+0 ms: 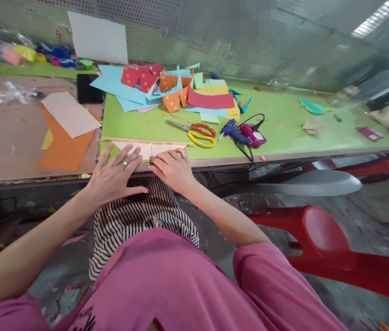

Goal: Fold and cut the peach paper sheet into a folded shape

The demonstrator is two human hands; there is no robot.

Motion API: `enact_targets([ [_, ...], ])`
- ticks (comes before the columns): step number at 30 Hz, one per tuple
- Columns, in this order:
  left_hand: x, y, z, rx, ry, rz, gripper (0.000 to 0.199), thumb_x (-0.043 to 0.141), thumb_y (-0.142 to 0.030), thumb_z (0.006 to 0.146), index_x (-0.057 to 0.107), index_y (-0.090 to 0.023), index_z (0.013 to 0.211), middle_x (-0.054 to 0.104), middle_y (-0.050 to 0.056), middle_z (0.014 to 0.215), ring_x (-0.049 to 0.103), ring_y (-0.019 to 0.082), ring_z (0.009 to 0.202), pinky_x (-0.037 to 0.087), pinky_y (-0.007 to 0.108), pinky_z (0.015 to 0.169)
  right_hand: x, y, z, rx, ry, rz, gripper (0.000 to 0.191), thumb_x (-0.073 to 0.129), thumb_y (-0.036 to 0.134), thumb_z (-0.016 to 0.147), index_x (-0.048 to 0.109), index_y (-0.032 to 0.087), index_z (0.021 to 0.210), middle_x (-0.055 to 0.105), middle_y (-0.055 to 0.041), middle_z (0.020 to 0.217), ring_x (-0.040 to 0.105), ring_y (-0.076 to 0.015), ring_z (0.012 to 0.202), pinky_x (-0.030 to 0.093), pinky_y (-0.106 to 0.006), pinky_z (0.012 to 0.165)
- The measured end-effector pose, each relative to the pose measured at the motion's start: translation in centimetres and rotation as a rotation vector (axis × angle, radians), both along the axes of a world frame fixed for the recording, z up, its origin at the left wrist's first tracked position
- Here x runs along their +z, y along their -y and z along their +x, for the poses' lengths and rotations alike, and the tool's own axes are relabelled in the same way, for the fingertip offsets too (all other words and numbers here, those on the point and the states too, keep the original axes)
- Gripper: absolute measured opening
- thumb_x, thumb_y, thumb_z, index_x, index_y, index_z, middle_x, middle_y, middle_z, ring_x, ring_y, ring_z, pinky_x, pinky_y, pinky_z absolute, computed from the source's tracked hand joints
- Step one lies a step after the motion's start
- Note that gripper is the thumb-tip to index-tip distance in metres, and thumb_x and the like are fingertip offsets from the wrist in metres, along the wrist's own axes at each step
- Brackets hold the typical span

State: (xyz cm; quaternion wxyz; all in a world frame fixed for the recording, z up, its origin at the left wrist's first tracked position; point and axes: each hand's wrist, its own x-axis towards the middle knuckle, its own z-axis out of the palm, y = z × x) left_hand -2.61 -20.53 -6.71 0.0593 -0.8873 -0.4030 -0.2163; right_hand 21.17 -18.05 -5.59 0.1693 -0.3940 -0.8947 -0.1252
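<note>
A folded pale pink paper lies along the front edge of the green table top. My left hand rests flat on its left part, fingers spread, with a ring on one finger and the thumb stretched toward the right. On the right part of the paper lies my right hand, its fingers slightly bent and pressing down without gripping. Scissors with red and yellow handles lie just behind my right hand. To their right is a blue glue gun beside a magenta box.
Coloured paper pieces are heaped at the back middle. Pale pink and orange sheets lie at the left, near a black flat object. A red stool stands on the floor at the right, with a black cable hanging near the table edge.
</note>
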Motion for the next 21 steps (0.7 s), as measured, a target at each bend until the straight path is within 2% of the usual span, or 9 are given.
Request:
enact_targets([
  [5, 0.3, 0.5, -1.5, 0.038, -0.025, 0.009, 0.080, 0.047, -0.075, 0.099, 0.046, -0.021, 0.159, 0.054, 0.018, 0.161, 0.042, 0.039, 0.155, 0.015, 0.066, 0.132, 0.0, 0.2, -0.1, -0.028, 0.002, -0.018, 0.038, 0.045, 0.047, 0.111, 0.072, 0.021, 0.122, 0.078, -0.0047, 0.113, 0.062, -0.0228, 0.102, 0.029, -0.043, 0.097],
  [9, 0.7, 1.0, -3.3, 0.105, -0.029, 0.032, 0.078, 0.051, -0.071, 0.099, 0.042, -0.024, 0.160, 0.058, 0.019, 0.157, 0.045, 0.039, 0.153, 0.019, 0.064, 0.131, 0.0, 0.3, -0.5, -0.031, -0.015, -0.038, 0.039, 0.046, 0.048, 0.111, 0.073, 0.021, 0.117, 0.078, -0.0059, 0.111, 0.063, -0.0234, 0.103, 0.030, -0.042, 0.097],
  [12, 1.4, 1.1, -3.7, 0.126, -0.043, 0.056, 0.075, 0.054, -0.067, 0.100, 0.043, -0.021, 0.159, 0.059, 0.021, 0.156, 0.047, 0.040, 0.152, 0.026, 0.063, 0.129, 0.4, 0.0, -0.5, -0.017, -0.082, -0.094, 0.042, 0.047, 0.051, 0.110, 0.075, 0.020, 0.112, 0.079, -0.0075, 0.107, 0.065, -0.0238, 0.102, 0.033, -0.042, 0.096],
  [14, 1.9, 0.9, -3.0, 0.133, -0.011, 0.066, 0.070, 0.054, -0.062, 0.102, 0.047, -0.019, 0.156, 0.061, 0.021, 0.153, 0.052, 0.039, 0.148, 0.036, 0.060, 0.125, 0.9, -0.6, 0.0, 0.014, -0.189, -0.164, 0.042, 0.047, 0.051, 0.110, 0.076, 0.020, 0.110, 0.079, -0.0075, 0.107, 0.067, -0.0233, 0.103, 0.036, -0.040, 0.095],
  [17, 2.5, -0.3, -1.1, 0.127, 0.054, 0.052, 0.051, 0.051, -0.049, 0.106, 0.060, -0.017, 0.145, 0.067, 0.018, 0.146, 0.060, 0.036, 0.140, 0.047, 0.055, 0.116, 1.8, -1.9, 1.4, 0.039, -0.352, -0.232, 0.037, 0.048, 0.044, 0.110, 0.076, 0.020, 0.113, 0.079, -0.0083, 0.109, 0.068, -0.0226, 0.103, 0.042, -0.037, 0.091],
  [21, 3.0, -2.5, 1.0, 0.103, 0.124, 0.023, 0.040, 0.045, -0.036, 0.109, 0.069, -0.016, 0.133, 0.071, 0.016, 0.140, 0.066, 0.032, 0.129, 0.052, 0.051, 0.109, 2.4, -3.1, 2.9, 0.004, -0.352, -0.191, 0.032, 0.054, 0.041, 0.108, 0.077, 0.021, 0.114, 0.077, -0.0095, 0.110, 0.066, -0.0248, 0.101, 0.043, -0.039, 0.090],
])
